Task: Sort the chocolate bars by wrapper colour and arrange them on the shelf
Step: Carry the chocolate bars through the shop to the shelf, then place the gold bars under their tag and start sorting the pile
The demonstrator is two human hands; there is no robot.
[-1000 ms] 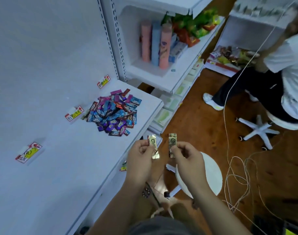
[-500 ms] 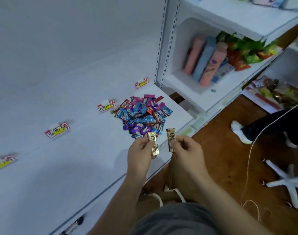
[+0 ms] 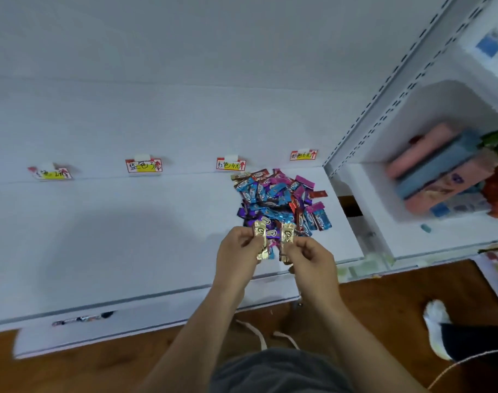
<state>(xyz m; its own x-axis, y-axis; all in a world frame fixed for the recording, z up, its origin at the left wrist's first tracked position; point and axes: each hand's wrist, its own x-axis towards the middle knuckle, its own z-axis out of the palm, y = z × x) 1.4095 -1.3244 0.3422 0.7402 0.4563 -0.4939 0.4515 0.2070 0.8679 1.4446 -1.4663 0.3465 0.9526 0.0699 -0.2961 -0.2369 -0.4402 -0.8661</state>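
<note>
Two gold bars in hand, held over the shelf's near edge, pile just beyond.

Left hand (image 3: 239, 246) pinches one gold bar (image 3: 260, 239); right hand (image 3: 306, 252) pinches a second gold bar (image 3: 286, 239). Both bars stand roughly upright, long axes parallel, side by side with a narrow gap between. The mixed pile (image 3: 279, 198) of blue, purple, pink and red bars lies on the shelf (image 3: 114, 236) directly beyond the hands, toward the right end. Four price tags run along the back; the leftmost tag (image 3: 50, 173) is blurred and unread. Open shelf lies to the left of the hands, so the left hand is nearer it. Judgement: the gold bars likely go leftward, away from the pile; which tag matches gold cannot be told.
</note>
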